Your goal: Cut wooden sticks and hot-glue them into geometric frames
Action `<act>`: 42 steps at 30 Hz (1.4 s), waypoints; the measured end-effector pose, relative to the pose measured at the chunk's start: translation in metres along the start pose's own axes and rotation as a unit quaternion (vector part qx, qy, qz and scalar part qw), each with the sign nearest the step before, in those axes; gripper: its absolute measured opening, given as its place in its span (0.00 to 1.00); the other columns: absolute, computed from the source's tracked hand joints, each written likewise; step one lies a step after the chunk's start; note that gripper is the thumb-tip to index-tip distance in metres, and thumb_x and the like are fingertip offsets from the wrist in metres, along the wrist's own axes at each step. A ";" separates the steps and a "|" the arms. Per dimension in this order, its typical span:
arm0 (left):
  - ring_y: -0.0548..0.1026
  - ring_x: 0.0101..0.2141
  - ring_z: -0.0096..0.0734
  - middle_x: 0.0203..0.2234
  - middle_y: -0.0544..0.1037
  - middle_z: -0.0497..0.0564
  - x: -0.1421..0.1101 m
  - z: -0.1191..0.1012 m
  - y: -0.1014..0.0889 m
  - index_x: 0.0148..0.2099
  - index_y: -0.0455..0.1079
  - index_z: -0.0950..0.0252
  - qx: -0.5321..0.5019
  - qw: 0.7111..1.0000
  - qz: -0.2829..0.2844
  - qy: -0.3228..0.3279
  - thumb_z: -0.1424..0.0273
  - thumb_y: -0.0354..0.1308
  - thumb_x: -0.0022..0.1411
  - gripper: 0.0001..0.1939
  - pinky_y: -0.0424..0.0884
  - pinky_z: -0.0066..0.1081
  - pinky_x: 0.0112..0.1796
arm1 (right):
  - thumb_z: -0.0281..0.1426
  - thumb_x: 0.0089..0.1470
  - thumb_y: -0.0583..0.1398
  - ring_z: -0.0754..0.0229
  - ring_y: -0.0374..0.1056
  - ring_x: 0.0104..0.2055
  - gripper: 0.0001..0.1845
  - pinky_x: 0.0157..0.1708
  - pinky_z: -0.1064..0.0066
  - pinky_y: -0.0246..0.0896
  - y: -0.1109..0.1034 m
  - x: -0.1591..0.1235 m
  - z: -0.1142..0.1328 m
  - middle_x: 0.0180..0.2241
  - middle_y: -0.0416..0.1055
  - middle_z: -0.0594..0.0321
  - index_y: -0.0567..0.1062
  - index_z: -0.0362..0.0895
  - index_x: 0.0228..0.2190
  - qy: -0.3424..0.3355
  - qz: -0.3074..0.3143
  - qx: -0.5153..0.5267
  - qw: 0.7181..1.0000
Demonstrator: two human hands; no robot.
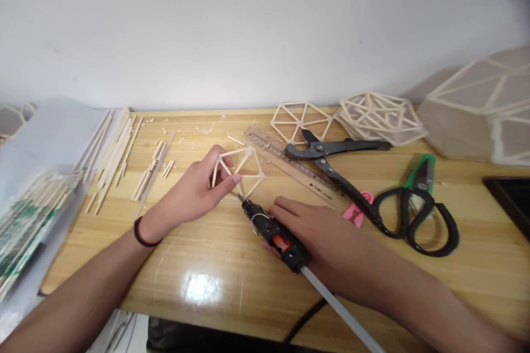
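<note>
My left hand pinches a small frame of wooden sticks, its triangles joined at whitish blobs, and holds it just above the table. My right hand is wrapped round a black hot glue gun with an orange part in its body. A long translucent glue stick runs out of the gun's rear toward me. The nozzle points at the lower joint of the frame, close to my left thumb; whether it touches the joint I cannot tell.
Loose sticks and short cut pieces lie left, near bagged sticks. A ruler, black pliers, a pink clip and black-handled scissors lie right. Other stick frames stand by the wall.
</note>
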State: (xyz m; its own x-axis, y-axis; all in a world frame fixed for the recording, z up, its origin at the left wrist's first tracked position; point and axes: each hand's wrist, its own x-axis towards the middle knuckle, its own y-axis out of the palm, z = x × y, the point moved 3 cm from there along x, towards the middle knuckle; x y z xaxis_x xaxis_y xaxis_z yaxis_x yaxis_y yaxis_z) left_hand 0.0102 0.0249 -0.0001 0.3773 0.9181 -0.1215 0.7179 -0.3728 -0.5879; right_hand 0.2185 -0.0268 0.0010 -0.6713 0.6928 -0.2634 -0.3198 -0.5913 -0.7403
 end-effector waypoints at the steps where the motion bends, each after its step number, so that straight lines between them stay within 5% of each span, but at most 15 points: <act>1: 0.66 0.24 0.26 0.25 0.69 0.42 0.000 0.000 0.000 0.44 0.60 0.61 0.000 1.000 0.000 -0.001 0.58 0.58 0.67 0.13 0.60 0.26 0.26 | 0.21 0.55 0.60 0.55 0.72 0.35 0.09 0.33 0.67 0.58 0.000 0.000 0.000 0.38 0.73 0.59 0.71 0.44 0.38 -0.002 -0.001 0.000 1.000; 42: 0.66 0.24 0.24 0.25 0.68 0.41 0.001 0.000 0.000 0.44 0.60 0.61 0.009 1.000 -0.003 0.003 0.61 0.56 0.68 0.11 0.61 0.26 0.26 | 0.22 0.56 0.60 0.53 0.71 0.37 0.08 0.34 0.65 0.57 0.002 0.001 -0.003 0.38 0.71 0.60 0.70 0.45 0.38 0.011 0.018 0.010 1.000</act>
State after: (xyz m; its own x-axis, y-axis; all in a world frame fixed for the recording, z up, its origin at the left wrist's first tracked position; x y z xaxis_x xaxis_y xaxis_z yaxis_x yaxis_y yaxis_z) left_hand 0.0107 0.0261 0.0000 0.3762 0.9196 -0.1131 0.7100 -0.3646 -0.6025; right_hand 0.2189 -0.0261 -0.0026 -0.6684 0.6794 -0.3028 -0.3096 -0.6243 -0.7172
